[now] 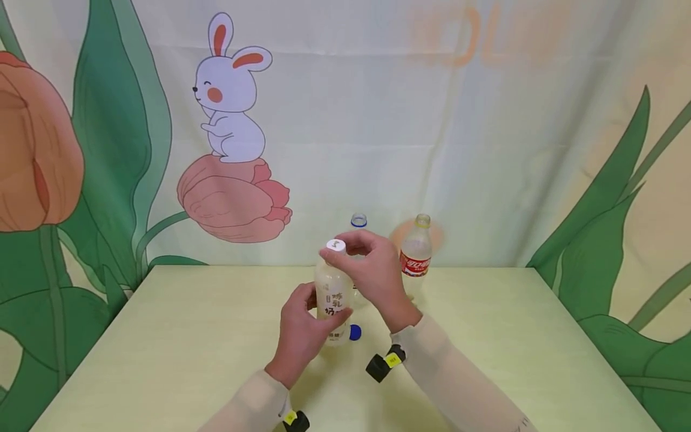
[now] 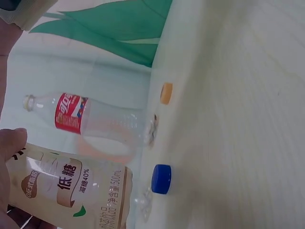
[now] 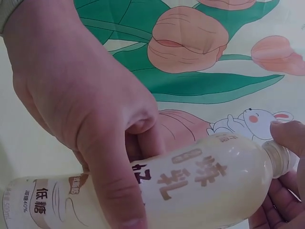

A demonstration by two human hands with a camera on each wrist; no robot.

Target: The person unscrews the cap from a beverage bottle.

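Note:
A clear plastic milk tea bottle (image 1: 330, 283) with a pale printed label stands upright between both hands. My left hand (image 1: 303, 327) grips its lower body, the thumb across the front. Up at the neck, my right hand (image 1: 378, 271) pinches the white cap (image 1: 336, 245) between thumb and fingers. In the right wrist view the left hand (image 3: 107, 138) wraps the label, and the right hand (image 3: 288, 138) is at the bottle's neck (image 3: 278, 160). A blue bottle cap (image 1: 355, 332) lies on the table close to the bottle's base.
Behind the right hand stands an uncapped clear bottle (image 1: 358, 221) with a blue neck ring. To its right is an uncapped bottle with a red label (image 1: 415, 263). An orange cap (image 2: 166, 93) lies on the pale table (image 1: 205, 336). A printed cloth (image 1: 345, 120) hangs behind.

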